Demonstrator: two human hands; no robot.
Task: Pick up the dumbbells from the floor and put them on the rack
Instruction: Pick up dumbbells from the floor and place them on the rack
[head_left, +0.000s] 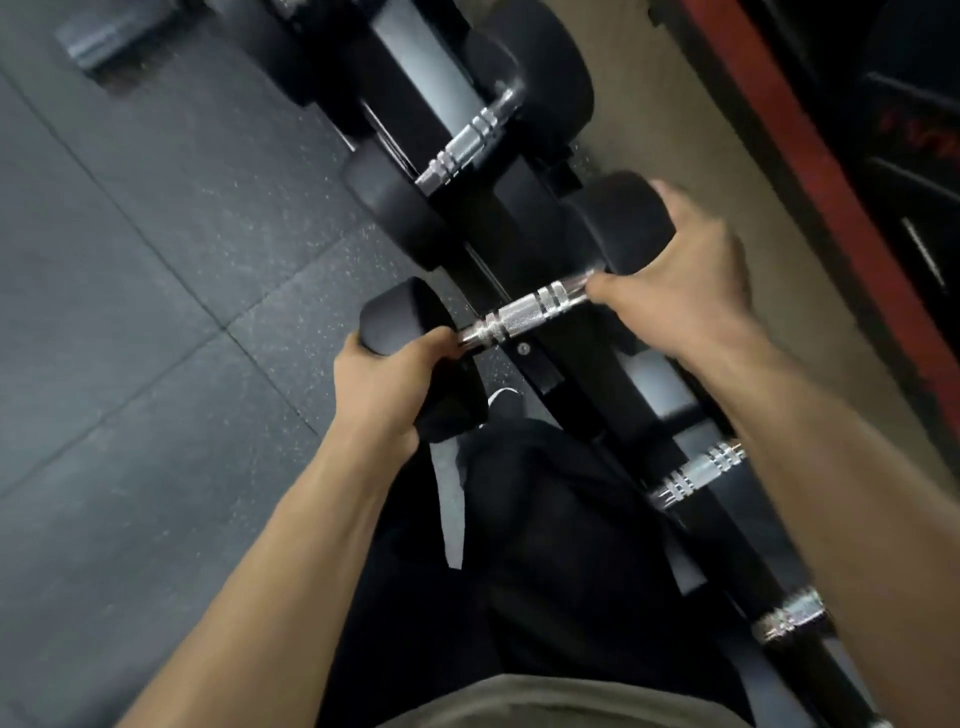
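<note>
Both hands hold one dumbbell (524, 317) at the centre of the view, over the black rack (540, 374) that runs from 11 o'clock to 5 o'clock. The left hand (387, 384) is closed around the near black head, thumb close to the metal handle. The right hand (685, 270) lies over the far head, fingers curled on its top and thumb at the handle's end. I cannot tell if the dumbbell already rests on the rack. A second dumbbell (467, 143) lies on the rack toward 12 o'clock, and two more handles (698, 475) show toward 5 o'clock. The grey rubber floor (130, 312) fills the 9 o'clock side.
</note>
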